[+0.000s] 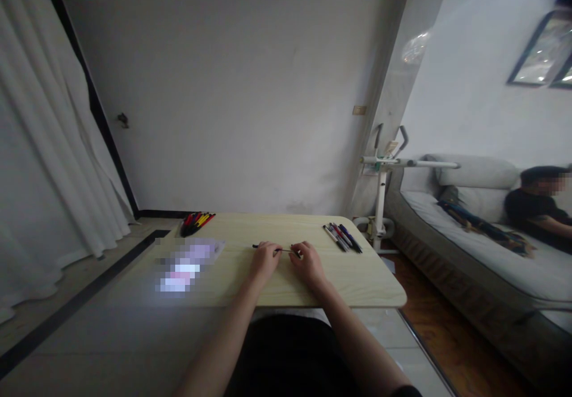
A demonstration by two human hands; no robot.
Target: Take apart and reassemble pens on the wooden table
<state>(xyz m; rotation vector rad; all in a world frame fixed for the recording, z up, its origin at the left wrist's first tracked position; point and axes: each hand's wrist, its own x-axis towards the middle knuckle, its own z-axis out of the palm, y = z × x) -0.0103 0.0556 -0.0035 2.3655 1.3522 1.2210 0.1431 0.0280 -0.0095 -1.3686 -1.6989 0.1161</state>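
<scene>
Could not see the full pen (256, 246), covered in part by the left hand (267, 254) and right hand (308, 260). Could not identify the thin part in the gap, nor confirm any join to the dark piece at the right hand. Could not read the pixelated patch on the left of the counter (236, 224). Noted as cut off at the right edge: person (521, 206), sofa (478, 170); at the left edge: curtain (62, 123).

Found the pen at the middle of the counter, between both hands. Recorded as slim and dark, with a black end past the left hand. Found left hand closed on the pen, right hand pinching its other end.

Counted: one pen in hand, two hands, one person, one sofa, one exercise machine (381, 197). Counted two groups of pens: red, yellow and black pens (199, 223) far left, too overlapped to number; mixed pens (343, 238) far right, at least four.
</scene>
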